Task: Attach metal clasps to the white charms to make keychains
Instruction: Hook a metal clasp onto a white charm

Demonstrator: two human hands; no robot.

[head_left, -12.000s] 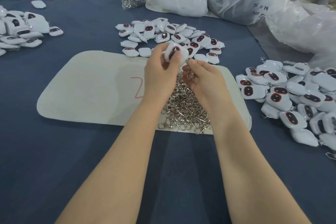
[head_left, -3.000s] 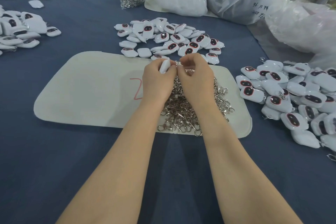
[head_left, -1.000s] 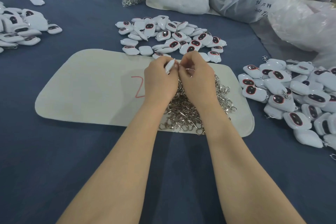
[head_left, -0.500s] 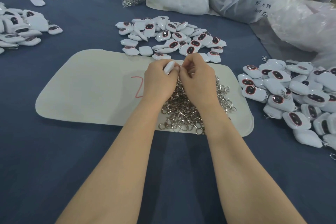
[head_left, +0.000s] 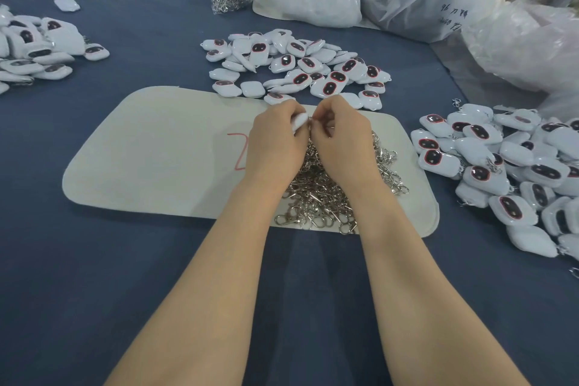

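- Gripping one white charm [head_left: 299,121] in curled fingers, the left hand [head_left: 275,147] holds it above the far edge of the cream mat [head_left: 156,160], over the heap of metal clasps [head_left: 316,194].
- The right hand [head_left: 341,138] pinches tight at the charm's edge, seemingly on a single clasp [head_left: 310,119]. Fingertips of both hands touch.
- Twelve seconds ago the charm was raised with the hands apart. For three seconds they have stayed knuckle to knuckle, so fitting is probably under way, not finished.
- Hidden by fingers: the charm's face, its loop, and whether the clasp is hooked.
- Loose charms [head_left: 297,69] lie beyond the mat; the right-hand pile [head_left: 501,160] is cut off by the frame.
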